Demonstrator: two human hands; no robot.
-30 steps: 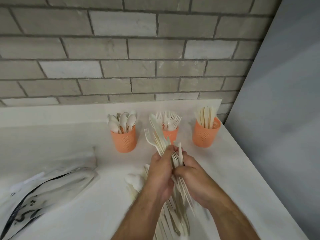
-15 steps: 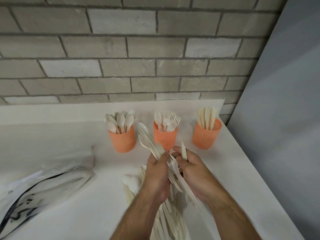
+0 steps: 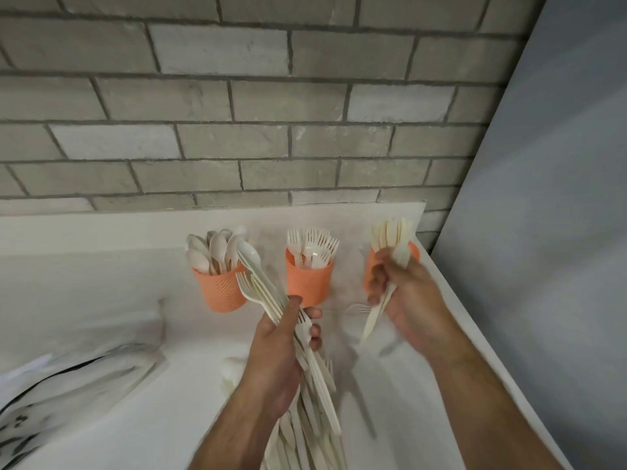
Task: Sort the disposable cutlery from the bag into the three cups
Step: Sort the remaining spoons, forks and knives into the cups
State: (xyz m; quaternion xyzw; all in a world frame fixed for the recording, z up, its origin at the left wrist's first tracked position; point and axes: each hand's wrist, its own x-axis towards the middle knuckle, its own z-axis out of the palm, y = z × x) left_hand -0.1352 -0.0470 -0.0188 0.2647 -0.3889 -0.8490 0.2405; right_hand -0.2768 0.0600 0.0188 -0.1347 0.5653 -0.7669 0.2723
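I'm seeing three orange cups standing upright along the far side: spoon cup (image 3: 222, 290) left, fork cup (image 3: 309, 283) middle, knife cup (image 3: 371, 266) right. A cream cutlery bundle (image 3: 271, 296) is sticking up near them; the bag (image 3: 68, 395) is lying near left.

Grey brick wall (image 3: 258, 96) with darker mortar behind white countertop (image 3: 101, 300). Plain grey panel (image 3: 556, 198) on right. Light soft, even.
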